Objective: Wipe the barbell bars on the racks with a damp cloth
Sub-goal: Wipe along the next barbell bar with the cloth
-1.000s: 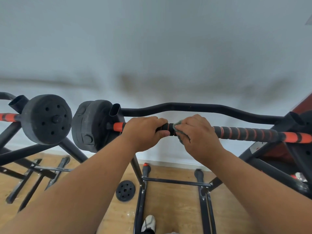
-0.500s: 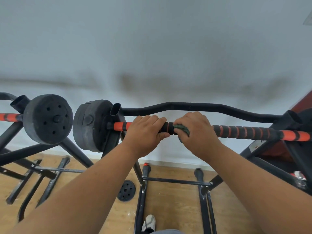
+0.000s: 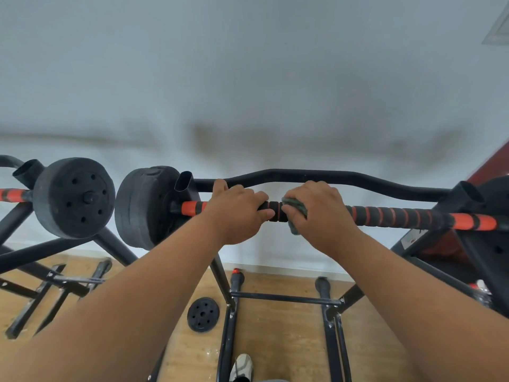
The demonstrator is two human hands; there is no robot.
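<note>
A barbell bar (image 3: 399, 216) with black and orange striped grip lies across a black rack (image 3: 311, 176) at chest height. My left hand (image 3: 237, 210) grips the bar near its left end, fingers curled over the top. Just to its right, my right hand (image 3: 319, 213) holds a dark green cloth (image 3: 297, 206) wrapped against the bar. Black weight plates (image 3: 143, 208) sit on the bar's left end. Most of the cloth is hidden under my right hand.
A second barbell with a black plate (image 3: 73, 198) rests on another rack at the left. A small loose plate (image 3: 203, 314) lies on the wooden floor beside the rack's legs (image 3: 230, 326). A pale wall stands close behind. My shoe (image 3: 241, 365) is at the bottom.
My right hand with the cloth has stayed near the bar's middle, shifting slightly and turning on the bar. My left hand keeps its grip, with one finger now raised toward the rack's rear bar.
</note>
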